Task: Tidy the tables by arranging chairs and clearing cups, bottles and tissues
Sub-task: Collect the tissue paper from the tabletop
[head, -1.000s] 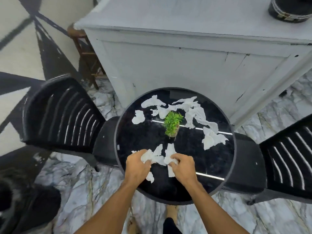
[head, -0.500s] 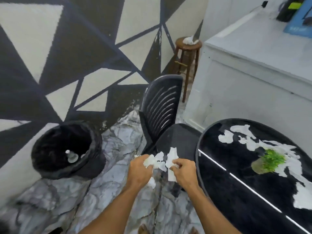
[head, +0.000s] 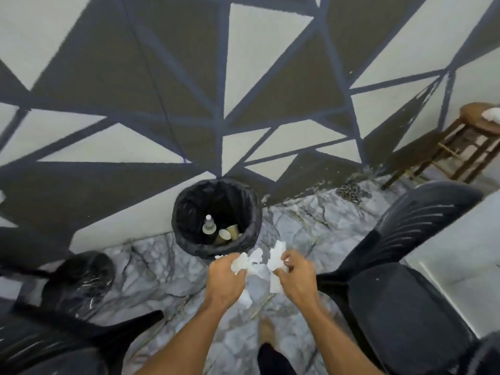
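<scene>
**Tissues held in both hands, just short of the bin**

Torn white tissues are pinched in curled fingers: a crumpled wad is gripped by the left hand and a strip by the right hand, with the two held close together above the marble floor. Just beyond the fingers, the black-lined bin is set against the patterned wall, and a bottle and paper cups are seen inside it. A black chair is placed right of the fingers, with a wooden stool farther off.
</scene>
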The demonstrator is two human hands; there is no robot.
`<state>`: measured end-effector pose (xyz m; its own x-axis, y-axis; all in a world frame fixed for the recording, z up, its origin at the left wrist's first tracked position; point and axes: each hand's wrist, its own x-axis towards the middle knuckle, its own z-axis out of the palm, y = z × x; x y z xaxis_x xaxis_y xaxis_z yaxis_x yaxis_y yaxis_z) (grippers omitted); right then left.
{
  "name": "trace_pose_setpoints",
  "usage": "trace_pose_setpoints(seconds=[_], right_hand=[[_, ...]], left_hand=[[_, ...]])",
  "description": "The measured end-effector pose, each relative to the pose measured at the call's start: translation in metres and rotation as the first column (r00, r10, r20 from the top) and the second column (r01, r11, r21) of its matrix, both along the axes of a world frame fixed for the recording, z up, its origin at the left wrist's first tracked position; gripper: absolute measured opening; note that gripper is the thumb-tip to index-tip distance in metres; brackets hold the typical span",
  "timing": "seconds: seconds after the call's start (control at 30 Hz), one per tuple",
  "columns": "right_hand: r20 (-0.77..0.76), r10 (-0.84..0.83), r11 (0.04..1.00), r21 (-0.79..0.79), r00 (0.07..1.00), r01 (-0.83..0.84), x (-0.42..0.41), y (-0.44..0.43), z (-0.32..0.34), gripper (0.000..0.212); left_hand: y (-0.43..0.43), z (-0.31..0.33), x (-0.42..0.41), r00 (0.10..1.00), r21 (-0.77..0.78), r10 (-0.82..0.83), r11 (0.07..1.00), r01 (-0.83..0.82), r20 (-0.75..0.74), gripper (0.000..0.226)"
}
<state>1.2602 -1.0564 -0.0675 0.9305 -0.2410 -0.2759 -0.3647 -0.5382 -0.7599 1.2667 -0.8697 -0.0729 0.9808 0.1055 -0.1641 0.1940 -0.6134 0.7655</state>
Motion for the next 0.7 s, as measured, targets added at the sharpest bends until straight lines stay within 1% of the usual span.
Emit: trace_pose_setpoints(seconds=[0.2, 0.27, 0.37, 0.5, 0.6, 0.7], right_hand=[[-0.043, 0.118, 0.992, 0.047, 0.992, -0.116, 0.097, 0.052, -0.03, 0.031], [-0.053, 0.158, 0.986, 0.07, 0.986, -0.154, 0.128, 0.067, -0.043, 0.029], [-0.109, 0.192, 0.979, 0.095, 0.975, -0.182, 0.169, 0.091, -0.055, 0.027], [-0.154, 0.186, 0.981, 0.077, 0.97, -0.176, 0.22, 0.121, -0.069, 0.023], [-0.208, 0.142, 0.989, 0.064, 0.968, -0.132, 0.258, 0.143, -0.091, 0.018], [-0.23, 0.071, 0.997, 0.056, 0.971, -0.06, 0.294, 0.165, -0.126, 0.015]], left_hand=[[0.051, -0.026, 0.071, 0.983, 0.02, 0.156, 0.988, -0.155, -0.099, 0.032], [0.063, -0.029, 0.094, 0.975, 0.031, 0.191, 0.982, -0.189, -0.112, 0.029], [0.083, -0.034, 0.128, 0.963, 0.042, 0.248, 0.969, -0.245, -0.106, 0.025], [0.118, -0.049, 0.175, 0.945, 0.061, 0.308, 0.951, -0.303, -0.112, 0.03], [0.143, -0.07, 0.218, 0.947, 0.111, 0.296, 0.953, -0.283, -0.127, 0.032], [0.161, -0.108, 0.265, 0.959, 0.157, 0.226, 0.967, -0.199, -0.172, 0.034]])
